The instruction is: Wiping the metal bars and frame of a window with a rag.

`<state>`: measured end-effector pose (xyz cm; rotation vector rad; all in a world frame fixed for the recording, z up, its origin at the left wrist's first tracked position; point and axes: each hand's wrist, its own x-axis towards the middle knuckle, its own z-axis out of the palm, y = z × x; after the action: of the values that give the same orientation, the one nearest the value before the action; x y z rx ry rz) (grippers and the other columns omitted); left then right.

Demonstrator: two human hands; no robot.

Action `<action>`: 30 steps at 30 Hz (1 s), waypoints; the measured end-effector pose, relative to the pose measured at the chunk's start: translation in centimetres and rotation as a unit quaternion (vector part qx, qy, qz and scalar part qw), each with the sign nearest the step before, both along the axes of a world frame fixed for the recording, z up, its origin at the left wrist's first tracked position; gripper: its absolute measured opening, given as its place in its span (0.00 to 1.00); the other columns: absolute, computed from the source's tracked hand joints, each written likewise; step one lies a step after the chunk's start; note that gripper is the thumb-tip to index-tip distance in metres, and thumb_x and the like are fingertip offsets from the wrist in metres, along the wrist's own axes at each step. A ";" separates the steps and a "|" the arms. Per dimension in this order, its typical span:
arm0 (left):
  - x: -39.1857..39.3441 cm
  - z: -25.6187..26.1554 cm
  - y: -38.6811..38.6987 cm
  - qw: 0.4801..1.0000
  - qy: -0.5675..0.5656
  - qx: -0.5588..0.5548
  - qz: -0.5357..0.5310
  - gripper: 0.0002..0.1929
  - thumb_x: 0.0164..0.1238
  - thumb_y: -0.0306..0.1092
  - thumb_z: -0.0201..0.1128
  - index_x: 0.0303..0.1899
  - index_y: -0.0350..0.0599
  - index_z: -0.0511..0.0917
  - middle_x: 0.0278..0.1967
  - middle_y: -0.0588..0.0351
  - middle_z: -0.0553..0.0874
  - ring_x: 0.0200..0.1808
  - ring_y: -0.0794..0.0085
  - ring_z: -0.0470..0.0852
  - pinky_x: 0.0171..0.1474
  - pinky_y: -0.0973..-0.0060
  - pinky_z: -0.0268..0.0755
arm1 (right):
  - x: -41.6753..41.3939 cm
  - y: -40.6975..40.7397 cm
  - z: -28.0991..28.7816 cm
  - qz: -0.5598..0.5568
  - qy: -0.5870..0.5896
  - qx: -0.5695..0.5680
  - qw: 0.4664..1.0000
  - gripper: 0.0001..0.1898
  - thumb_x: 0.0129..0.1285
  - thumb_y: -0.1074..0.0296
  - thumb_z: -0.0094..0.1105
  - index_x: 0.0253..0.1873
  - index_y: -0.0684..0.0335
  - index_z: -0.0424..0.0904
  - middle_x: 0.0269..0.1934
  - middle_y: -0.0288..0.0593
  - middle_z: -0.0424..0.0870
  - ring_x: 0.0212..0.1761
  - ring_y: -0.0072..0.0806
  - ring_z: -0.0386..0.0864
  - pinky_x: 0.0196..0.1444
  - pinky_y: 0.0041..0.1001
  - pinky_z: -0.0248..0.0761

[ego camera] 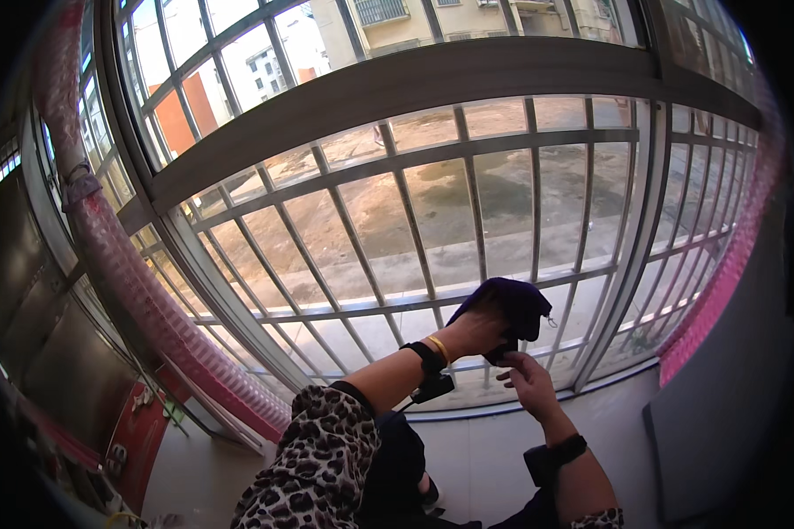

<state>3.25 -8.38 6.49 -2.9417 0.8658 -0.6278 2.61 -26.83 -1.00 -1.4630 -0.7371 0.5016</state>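
A dark purple cloth item [526,305], perhaps a pouch or cap, is held up before the barred window, with a small metal clip [552,321] dangling from its right edge. My left hand [480,332] grips it, the fingers partly hidden in its folds. Just below, my right hand [530,382] is raised with its fingertips at the cloth's dark lower end [499,354]. Whether they pinch it is hard to tell. A yellow bangle [439,349] and a black strap [425,358] circle my left wrist; another black strap [568,449] is on my right.
Metal window bars [413,225] stand directly behind the cloth. A pink curtain [139,271] is gathered at left, and another pink curtain [708,317] hangs at right. A grey panel [714,436] rises on the right above the pale tiled floor [476,449]. Shoes [116,459] lie on a red mat [137,433].
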 end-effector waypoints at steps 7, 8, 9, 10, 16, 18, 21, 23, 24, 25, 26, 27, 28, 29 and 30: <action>-1.6 -1.5 0.4 0.993 -0.033 -0.106 0.043 0.26 0.51 0.31 0.57 0.56 0.42 0.68 0.57 0.47 0.70 0.63 0.57 0.61 0.67 0.62 0.44 | 3.2 4.8 -2.2 -0.041 0.054 0.218 0.974 0.26 0.64 0.79 0.43 0.66 0.61 0.52 0.60 0.42 0.62 0.62 0.31 0.62 0.62 0.28 0.59; -2.0 -2.3 0.3 0.991 -0.040 -0.114 0.054 0.27 0.51 0.30 0.57 0.57 0.42 0.66 0.57 0.47 0.69 0.63 0.57 0.60 0.67 0.60 0.43 | 3.4 5.0 -2.5 -0.049 0.051 0.218 0.973 0.27 0.63 0.80 0.44 0.66 0.62 0.51 0.61 0.41 0.61 0.63 0.29 0.61 0.63 0.27 0.57; -2.3 -2.7 0.0 0.993 -0.016 -0.098 0.062 0.27 0.52 0.33 0.59 0.56 0.39 0.66 0.57 0.45 0.68 0.64 0.55 0.58 0.67 0.59 0.43 | 3.5 4.8 -2.9 -0.062 0.049 0.218 0.973 0.27 0.62 0.80 0.45 0.66 0.63 0.51 0.62 0.41 0.60 0.64 0.28 0.59 0.64 0.27 0.55; -3.0 -3.8 -0.6 0.988 -0.005 -0.130 0.080 0.28 0.54 0.34 0.59 0.58 0.39 0.64 0.57 0.44 0.68 0.64 0.54 0.58 0.67 0.57 0.42 | 3.7 4.7 -3.4 -0.062 0.050 0.213 0.974 0.27 0.62 0.80 0.45 0.66 0.63 0.51 0.62 0.41 0.60 0.64 0.28 0.59 0.64 0.27 0.55; -9.9 -10.4 -5.0 0.951 0.268 -0.135 0.076 0.33 0.56 0.40 0.61 0.62 0.41 0.58 0.53 0.45 0.71 0.57 0.55 0.67 0.59 0.54 0.55 | 4.6 2.4 -5.2 -0.207 -0.375 -0.094 0.899 0.26 0.54 0.79 0.51 0.60 0.63 0.62 0.56 0.56 0.62 0.59 0.49 0.62 0.60 0.35 0.57; -10.8 -11.2 -5.7 0.918 0.391 -0.060 0.007 0.34 0.55 0.41 0.62 0.62 0.41 0.58 0.47 0.47 0.74 0.52 0.57 0.71 0.56 0.55 0.60 | 5.3 1.4 -5.3 -0.208 -0.355 -0.119 0.904 0.24 0.54 0.80 0.50 0.59 0.64 0.64 0.54 0.59 0.64 0.55 0.54 0.63 0.57 0.39 0.58; -11.7 -13.0 -6.2 0.918 0.394 -0.042 -0.016 0.32 0.54 0.41 0.63 0.59 0.41 0.63 0.42 0.47 0.76 0.47 0.57 0.75 0.50 0.57 0.64 | 6.8 1.1 -4.1 -0.281 -0.502 -0.149 0.804 0.20 0.54 0.78 0.52 0.55 0.62 0.68 0.52 0.54 0.67 0.54 0.52 0.64 0.56 0.42 0.57; -11.5 -15.0 -6.2 0.935 0.347 0.040 -0.053 0.26 0.54 0.38 0.61 0.56 0.40 0.67 0.38 0.47 0.78 0.44 0.59 0.77 0.49 0.58 0.64 | 7.9 1.7 -2.0 -0.258 -0.552 -0.180 0.772 0.20 0.54 0.77 0.53 0.54 0.60 0.70 0.52 0.52 0.68 0.55 0.51 0.64 0.56 0.42 0.57; -11.3 -15.1 -6.4 0.938 0.341 0.034 -0.053 0.26 0.54 0.38 0.61 0.56 0.40 0.67 0.38 0.47 0.78 0.44 0.59 0.77 0.49 0.58 0.64 | 8.4 2.1 -0.4 -0.241 -0.589 -0.207 0.743 0.19 0.55 0.75 0.54 0.53 0.59 0.71 0.52 0.50 0.69 0.55 0.50 0.64 0.56 0.42 0.57; -11.3 -14.9 -6.6 0.925 0.374 0.029 -0.059 0.24 0.54 0.36 0.59 0.54 0.39 0.69 0.36 0.48 0.78 0.41 0.59 0.77 0.48 0.58 0.64 | 8.1 3.8 2.5 -0.224 -0.646 -0.198 0.702 0.18 0.55 0.71 0.57 0.52 0.56 0.72 0.50 0.48 0.71 0.55 0.49 0.65 0.56 0.44 0.56; -11.2 -14.9 -6.9 0.911 0.406 0.025 -0.071 0.21 0.55 0.35 0.57 0.52 0.39 0.71 0.34 0.49 0.78 0.39 0.60 0.78 0.48 0.58 0.64 | 8.0 5.2 4.3 -0.182 -0.648 -0.196 0.713 0.19 0.55 0.67 0.58 0.53 0.55 0.72 0.52 0.48 0.70 0.57 0.49 0.64 0.58 0.44 0.53; -11.1 -15.4 -7.2 0.913 0.403 0.020 -0.069 0.21 0.55 0.35 0.57 0.52 0.39 0.71 0.34 0.49 0.78 0.39 0.60 0.78 0.48 0.58 0.64 | 7.8 6.7 5.7 -0.140 -0.648 -0.192 0.724 0.20 0.56 0.63 0.58 0.55 0.53 0.71 0.53 0.47 0.70 0.59 0.48 0.63 0.61 0.45 0.51; -11.1 -16.1 -7.8 0.933 0.349 0.003 -0.093 0.20 0.55 0.35 0.55 0.50 0.39 0.72 0.32 0.50 0.79 0.37 0.60 0.78 0.47 0.58 0.64 | 6.9 8.6 7.2 -0.121 -0.669 -0.179 0.711 0.21 0.55 0.62 0.59 0.56 0.52 0.70 0.52 0.47 0.71 0.58 0.48 0.64 0.61 0.45 0.51; -10.7 -16.4 -8.2 0.949 0.293 -0.011 -0.118 0.18 0.56 0.34 0.53 0.49 0.39 0.73 0.31 0.52 0.79 0.35 0.61 0.79 0.46 0.57 0.65 | 5.7 10.6 8.6 -0.106 -0.689 -0.169 0.697 0.23 0.55 0.62 0.59 0.57 0.51 0.69 0.51 0.46 0.72 0.58 0.47 0.65 0.61 0.45 0.51; -10.4 -16.3 -8.4 0.949 0.287 0.000 -0.129 0.18 0.56 0.35 0.52 0.48 0.40 0.73 0.31 0.52 0.78 0.35 0.61 0.79 0.45 0.58 0.65 | 4.3 12.7 9.7 -0.085 -0.708 -0.163 0.681 0.21 0.56 0.64 0.58 0.57 0.52 0.69 0.51 0.46 0.72 0.57 0.45 0.66 0.60 0.44 0.54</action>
<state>-7.17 -16.82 -9.81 -3.0701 1.2949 0.2639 6.91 -14.13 8.70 -2.1233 -1.7280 -0.8983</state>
